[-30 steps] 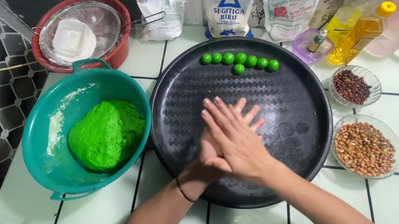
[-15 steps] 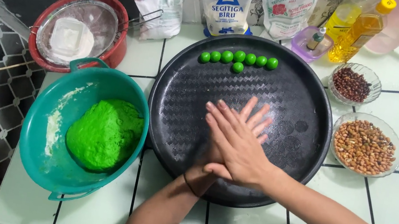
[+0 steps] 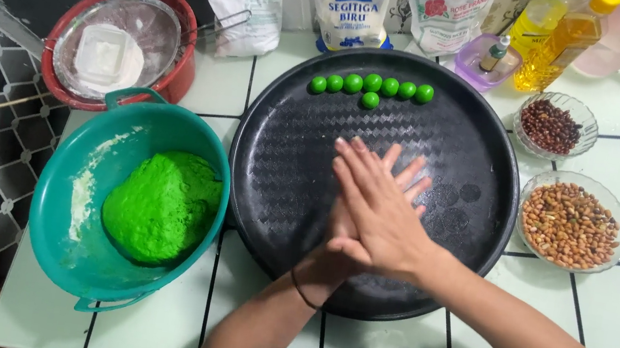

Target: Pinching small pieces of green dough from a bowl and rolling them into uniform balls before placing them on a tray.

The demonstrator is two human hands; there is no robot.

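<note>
Black tray (image 3: 287, 162) lies under both hands (image 3: 370, 208), palms pressed together, grip contents hidden.

Packages, along the table's far edge, behind the round black tray (image 3: 374, 184):
- clear plastic bag (image 3: 244, 0), crumpled, white powder inside, left;
- white bag with blue triangle label (image 3: 352, 0), centre;
- white bag with red flower label (image 3: 449, 11), right.

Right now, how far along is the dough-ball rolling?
Done: seven small green balls sit at the far edge of the black tray. In hand: the right hand lies flat over the left hand, palms pressed together above the tray; anything between them is hidden. Left: a big lump of green dough in the teal bowl.
</note>
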